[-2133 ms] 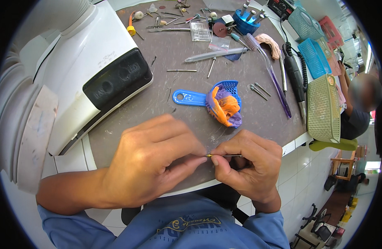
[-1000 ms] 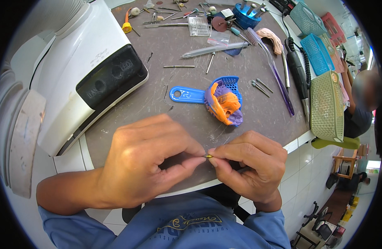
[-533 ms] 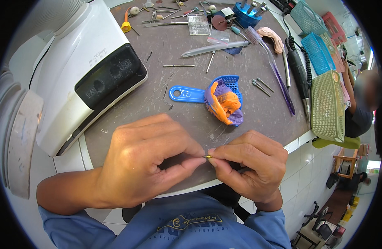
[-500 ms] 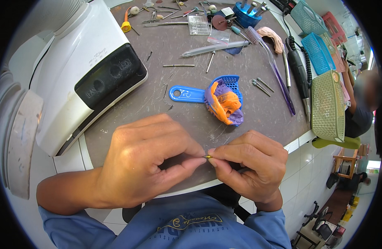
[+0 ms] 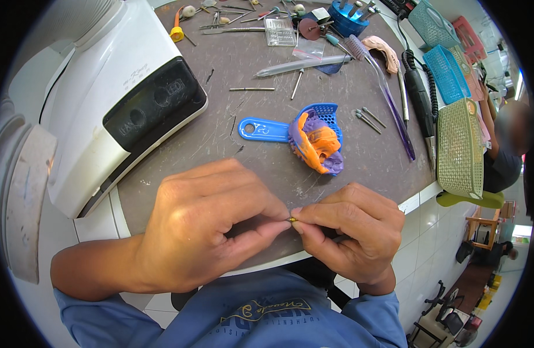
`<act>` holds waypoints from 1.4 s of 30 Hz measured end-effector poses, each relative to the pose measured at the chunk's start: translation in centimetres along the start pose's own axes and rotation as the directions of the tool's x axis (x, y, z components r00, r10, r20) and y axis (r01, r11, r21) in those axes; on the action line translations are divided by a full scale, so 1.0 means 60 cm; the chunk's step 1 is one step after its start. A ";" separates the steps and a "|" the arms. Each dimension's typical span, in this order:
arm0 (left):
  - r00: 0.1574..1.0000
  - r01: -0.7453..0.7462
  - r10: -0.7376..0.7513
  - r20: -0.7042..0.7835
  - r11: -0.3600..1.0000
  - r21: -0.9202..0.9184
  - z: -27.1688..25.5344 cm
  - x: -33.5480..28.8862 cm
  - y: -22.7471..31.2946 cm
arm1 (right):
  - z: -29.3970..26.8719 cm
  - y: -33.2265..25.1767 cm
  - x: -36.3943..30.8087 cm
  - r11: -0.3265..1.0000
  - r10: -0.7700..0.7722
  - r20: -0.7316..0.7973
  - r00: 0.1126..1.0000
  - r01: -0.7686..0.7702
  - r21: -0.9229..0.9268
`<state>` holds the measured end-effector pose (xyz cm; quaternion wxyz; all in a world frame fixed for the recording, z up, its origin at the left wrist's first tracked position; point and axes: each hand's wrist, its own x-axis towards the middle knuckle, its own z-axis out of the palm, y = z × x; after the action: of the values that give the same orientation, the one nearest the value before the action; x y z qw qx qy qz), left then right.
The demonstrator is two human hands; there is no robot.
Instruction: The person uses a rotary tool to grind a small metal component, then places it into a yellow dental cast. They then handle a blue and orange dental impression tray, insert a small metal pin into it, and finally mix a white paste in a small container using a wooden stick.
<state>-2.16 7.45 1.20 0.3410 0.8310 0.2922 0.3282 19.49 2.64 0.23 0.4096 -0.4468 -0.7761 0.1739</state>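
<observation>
A small gold-coloured metal part [image 5: 292, 220] with a darker end shows between my fingertips, close to the bench's near edge. My left hand [image 5: 212, 223] is closed, its thumb and forefinger pinching the darker end. From the other side, my right hand [image 5: 354, 226] pinches the gold end. My fingers hide most of the piece, and its exact kind cannot be made out. Beyond my hands lies a blue dental impression tray [image 5: 262, 130], its handle pointing left. Orange and purple impression material [image 5: 318, 145] fills its perforated bowl.
A white machine with a black front panel [image 5: 157, 104] stands at left. Several small burs [image 5: 370, 120], a clear tube [image 5: 302, 66], a purple-handled brush [image 5: 389, 104] and a dental handpiece [image 5: 419, 98] lie farther back. Plastic baskets [image 5: 459, 148] line the right, near another person.
The view has shifted very slightly. Both hands keep the same pinch on the small metal part, with hardly any visible movement.
</observation>
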 end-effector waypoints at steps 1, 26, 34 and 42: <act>1.000 0.001 -0.001 -0.003 1.000 0.001 0.000 -0.001 0.000 | 0.000 0.000 0.000 1.000 0.004 0.001 1.000 -0.004 0.001; 1.000 -0.021 0.021 -0.023 1.000 0.020 0.001 0.002 0.000 | -0.003 -0.011 0.003 0.998 0.060 0.014 0.998 -0.060 -0.006; 0.999 -0.037 0.037 -0.026 0.999 0.007 0.003 0.000 -0.002 | 0.006 -0.001 0.001 1.000 -0.022 -0.032 0.999 0.022 0.000; 1.000 -0.022 0.022 -0.013 0.999 0.048 0.004 -0.001 0.002 | 0.005 -0.007 0.001 1.000 -0.001 -0.003 1.000 0.001 -0.017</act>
<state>-1.99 7.21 1.13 0.3156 0.8398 0.2931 0.3304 18.98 2.50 0.35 0.4068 -0.4501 -0.7773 0.1663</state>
